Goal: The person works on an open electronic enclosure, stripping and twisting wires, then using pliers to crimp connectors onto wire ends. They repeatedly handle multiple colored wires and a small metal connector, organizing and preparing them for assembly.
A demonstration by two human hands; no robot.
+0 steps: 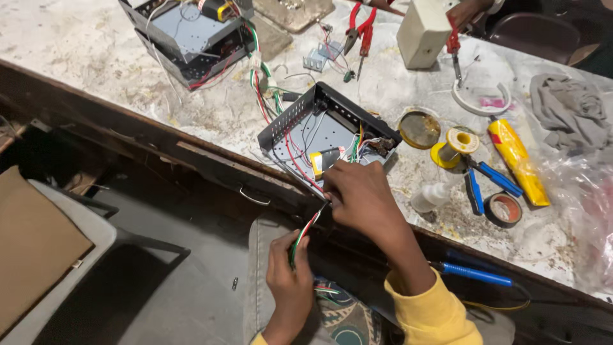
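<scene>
My left hand is below the bench edge, closed around a bundle of red, white and green wires. Those wires run up to my right hand, which pinches them at the front edge of an open grey metal chassis. Inside the chassis lie more coloured wires and a small yellow part. My yellow sleeve shows at the bottom.
A second opened chassis sits at the back left. Red pliers, a white box, a solder spool, blue-handled pliers, a tape roll, a yellow tube and a grey cloth crowd the worn bench. A blue-handled tool lies at the front edge.
</scene>
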